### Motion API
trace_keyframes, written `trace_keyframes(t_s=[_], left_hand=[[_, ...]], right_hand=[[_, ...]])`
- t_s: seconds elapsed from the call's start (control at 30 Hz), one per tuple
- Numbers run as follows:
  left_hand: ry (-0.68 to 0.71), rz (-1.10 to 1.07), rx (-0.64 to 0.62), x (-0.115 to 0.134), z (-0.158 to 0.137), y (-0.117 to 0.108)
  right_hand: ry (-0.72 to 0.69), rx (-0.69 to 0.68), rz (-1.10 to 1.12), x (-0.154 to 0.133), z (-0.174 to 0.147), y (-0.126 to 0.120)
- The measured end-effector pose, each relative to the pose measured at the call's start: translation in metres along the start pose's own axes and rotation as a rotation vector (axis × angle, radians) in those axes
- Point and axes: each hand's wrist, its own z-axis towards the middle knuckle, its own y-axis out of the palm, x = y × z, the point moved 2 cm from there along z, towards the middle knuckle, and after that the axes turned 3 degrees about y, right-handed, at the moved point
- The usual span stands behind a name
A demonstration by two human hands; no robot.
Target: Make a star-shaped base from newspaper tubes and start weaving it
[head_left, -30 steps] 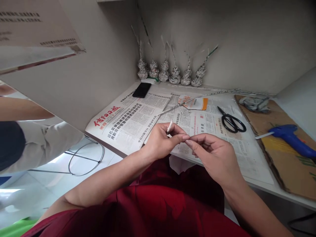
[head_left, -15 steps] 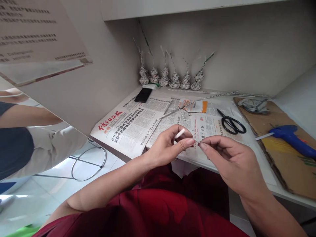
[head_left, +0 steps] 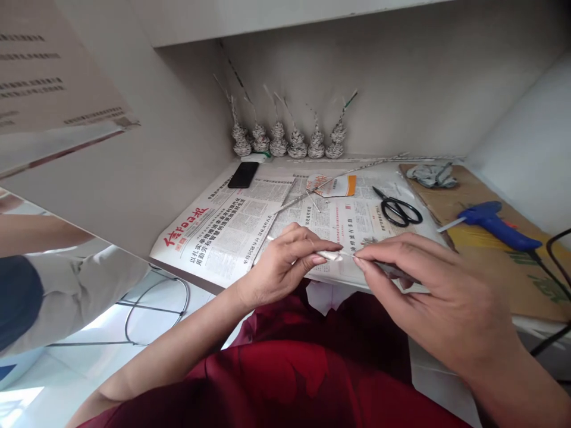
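My left hand (head_left: 289, 261) is closed round a slim white rolled-paper stick (head_left: 328, 255), its end poking out past the thumb and index finger. Just to the right, my right hand (head_left: 419, 279) is closed with thumb and index finger pinched together. A thin pale strand (head_left: 345, 254) seems to run between the stick's end and the pinched fingertips; what it is I cannot make out. Both hands are above the front edge of the newspaper (head_left: 218, 232) that covers the table. Black-handled scissors (head_left: 399, 209) lie beyond my right hand.
Several woven paper gourds (head_left: 297, 144) stand along the back wall, near a black phone (head_left: 243, 175). Long paper sticks (head_left: 343, 178) cross an orange-and-white packet (head_left: 341, 186). At right a blue glue gun (head_left: 497, 224) and a crumpled wad (head_left: 432, 176) lie on cardboard (head_left: 486, 291).
The view has swung to the right. My left hand has turned, so the white stick now points right toward the right hand instead of standing up. The right-hand pinch stays close by.
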Motion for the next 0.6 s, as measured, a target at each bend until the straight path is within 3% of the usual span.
trace_keyframes(t_s=[0.2,0.6], left_hand=[[0.048,0.019,0.076,-0.007,-0.008,0.002],[0.042,0.098,0.065,-0.009,-0.002,-0.01]], right_hand=[[0.015,-0.029,-0.007,-0.003,-0.004,0.001],[0.05,-0.025,0.07,-0.01,0.014,0.005]])
